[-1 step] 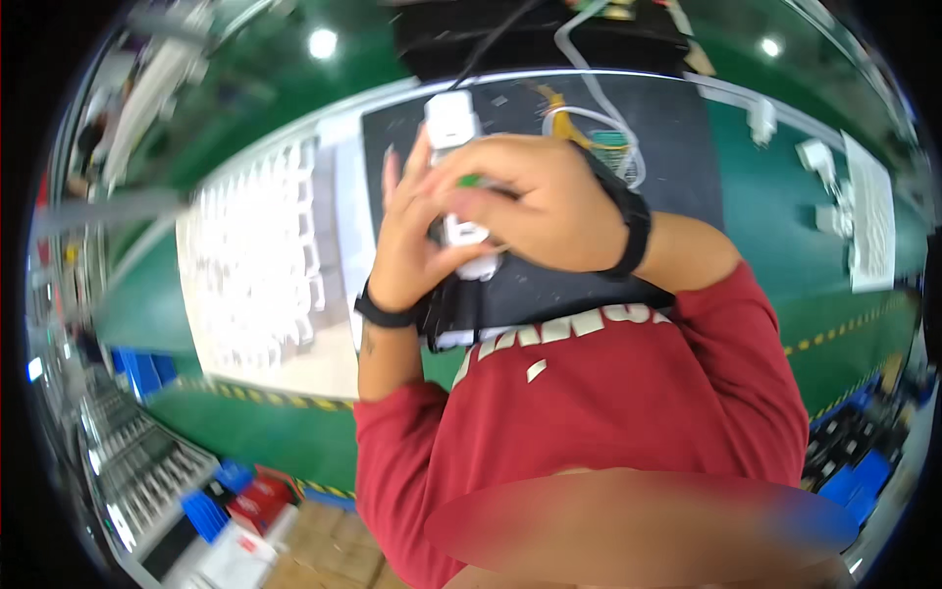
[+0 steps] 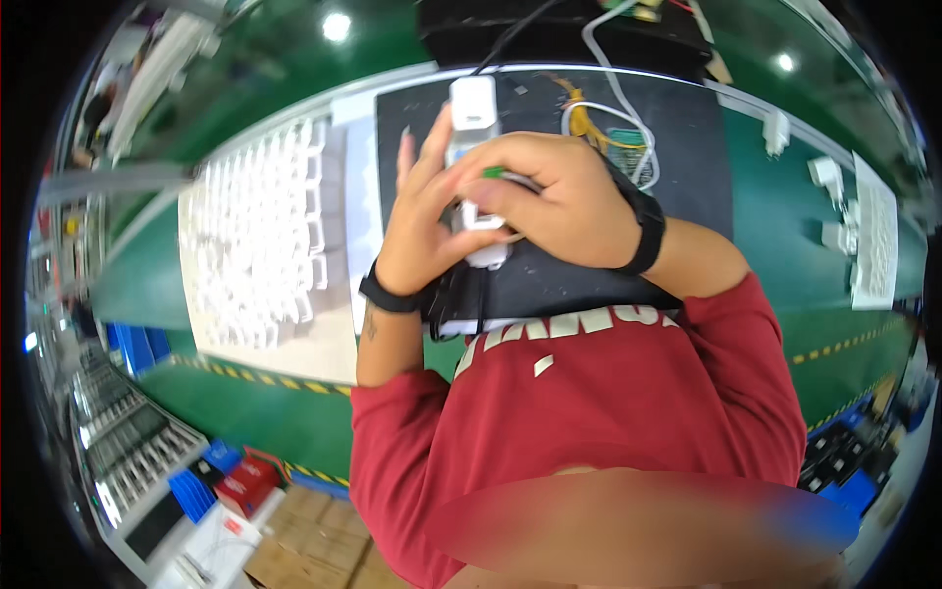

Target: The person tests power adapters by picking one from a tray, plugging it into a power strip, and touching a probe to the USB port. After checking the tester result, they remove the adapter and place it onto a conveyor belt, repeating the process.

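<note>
On a black mat (image 2: 579, 294) in front of me stands a white plastic device (image 2: 475, 98), its near end showing below my fingers. My left hand (image 2: 412, 236) grips it from the left, thumb across the near side and some fingers stretched past it. Over the device, my right hand (image 2: 569, 206) is closed in a pinch on a thin piece with a green end (image 2: 492, 172); its kind is not plain. The fingers hide where this piece meets the device. Both wrists wear black bands.
Left of the mat, rows of white plastic housings (image 2: 260, 236) cover a pale board. A green circuit board (image 2: 628, 152) lies behind my right hand, among yellow wires and a white cable. White adapters (image 2: 826, 175) and a white sheet (image 2: 876, 236) lie right. A black box (image 2: 559, 39) stands behind.
The whole view has shifted slightly, so the hands and device appear a little farther right. Both hands keep their hold on the device and the green-ended piece.
</note>
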`<state>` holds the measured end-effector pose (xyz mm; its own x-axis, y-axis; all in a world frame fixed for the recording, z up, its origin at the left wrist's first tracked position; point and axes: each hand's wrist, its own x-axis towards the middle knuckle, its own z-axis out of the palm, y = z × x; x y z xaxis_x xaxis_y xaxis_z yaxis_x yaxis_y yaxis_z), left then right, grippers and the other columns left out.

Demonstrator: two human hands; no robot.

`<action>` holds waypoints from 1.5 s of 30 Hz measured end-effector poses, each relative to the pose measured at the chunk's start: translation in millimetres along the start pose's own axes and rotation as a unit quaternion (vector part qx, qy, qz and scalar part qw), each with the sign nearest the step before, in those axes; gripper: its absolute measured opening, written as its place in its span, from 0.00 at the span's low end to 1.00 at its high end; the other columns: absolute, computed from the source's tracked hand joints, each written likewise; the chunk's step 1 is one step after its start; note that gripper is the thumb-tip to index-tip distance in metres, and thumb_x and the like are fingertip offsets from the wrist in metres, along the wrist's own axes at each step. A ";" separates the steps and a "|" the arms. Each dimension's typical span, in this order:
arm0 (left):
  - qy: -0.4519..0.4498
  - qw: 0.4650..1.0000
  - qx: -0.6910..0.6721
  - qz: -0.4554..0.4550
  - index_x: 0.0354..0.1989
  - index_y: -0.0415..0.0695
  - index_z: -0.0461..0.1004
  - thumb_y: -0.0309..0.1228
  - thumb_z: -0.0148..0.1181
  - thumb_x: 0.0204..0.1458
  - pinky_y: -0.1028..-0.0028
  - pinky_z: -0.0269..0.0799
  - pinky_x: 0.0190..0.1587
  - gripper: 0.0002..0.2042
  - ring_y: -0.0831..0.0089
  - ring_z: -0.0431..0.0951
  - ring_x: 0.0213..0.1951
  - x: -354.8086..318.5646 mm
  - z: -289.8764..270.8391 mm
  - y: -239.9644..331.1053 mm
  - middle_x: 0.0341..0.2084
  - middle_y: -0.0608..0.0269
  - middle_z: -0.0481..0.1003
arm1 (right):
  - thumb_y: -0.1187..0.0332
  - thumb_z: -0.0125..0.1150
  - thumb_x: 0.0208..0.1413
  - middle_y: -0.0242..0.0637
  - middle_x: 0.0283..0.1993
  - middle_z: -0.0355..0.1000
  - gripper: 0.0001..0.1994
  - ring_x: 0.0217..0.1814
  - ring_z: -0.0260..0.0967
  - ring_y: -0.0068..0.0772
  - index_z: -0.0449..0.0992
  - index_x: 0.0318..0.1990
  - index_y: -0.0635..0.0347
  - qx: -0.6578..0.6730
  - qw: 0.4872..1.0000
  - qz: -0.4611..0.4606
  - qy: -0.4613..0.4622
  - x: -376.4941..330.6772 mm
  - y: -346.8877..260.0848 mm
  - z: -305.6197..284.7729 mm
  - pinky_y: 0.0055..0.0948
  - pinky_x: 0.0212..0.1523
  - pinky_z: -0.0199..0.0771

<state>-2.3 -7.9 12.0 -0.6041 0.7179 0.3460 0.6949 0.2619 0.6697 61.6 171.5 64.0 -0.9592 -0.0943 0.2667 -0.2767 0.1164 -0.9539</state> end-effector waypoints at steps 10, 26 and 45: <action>0.028 0.999 -0.029 0.025 0.47 0.48 0.73 0.41 0.72 0.34 0.42 0.37 0.63 0.28 0.53 0.51 0.67 4.6 0.1 6.3 0.67 0.52 0.51 | 0.79 0.61 0.48 0.40 0.41 0.76 0.06 0.41 0.74 0.37 0.75 0.35 0.63 -0.159 0.973 -0.157 0.051 -7.8 11.8 15.3 0.33 0.46 0.72; -0.076 0.991 -0.107 -0.027 0.51 0.38 0.69 0.33 0.68 0.43 0.72 0.71 0.44 0.25 0.68 0.77 0.42 71.3 -16.8 -23.1 0.39 0.53 0.77 | 0.81 0.62 0.44 0.44 0.38 0.76 0.07 0.42 0.75 0.43 0.75 0.33 0.66 -0.248 0.940 -0.232 0.028 -7.0 3.9 18.0 0.31 0.42 0.74; 0.214 0.973 -0.081 -0.011 0.54 0.46 0.64 0.37 0.69 0.42 0.63 0.69 0.45 0.30 0.63 0.74 0.39 61.4 -110.6 16.4 0.37 0.61 0.75 | 0.82 0.61 0.46 0.45 0.38 0.75 0.06 0.45 0.74 0.46 0.74 0.34 0.67 -0.258 0.943 -0.212 0.007 -6.3 6.4 15.7 0.34 0.44 0.73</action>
<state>-71.1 -30.9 116.9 -0.7499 0.3702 0.5482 0.6293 0.1439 0.7637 66.9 157.3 54.0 -0.7555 -0.2283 0.6141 -0.6240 0.5365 -0.5682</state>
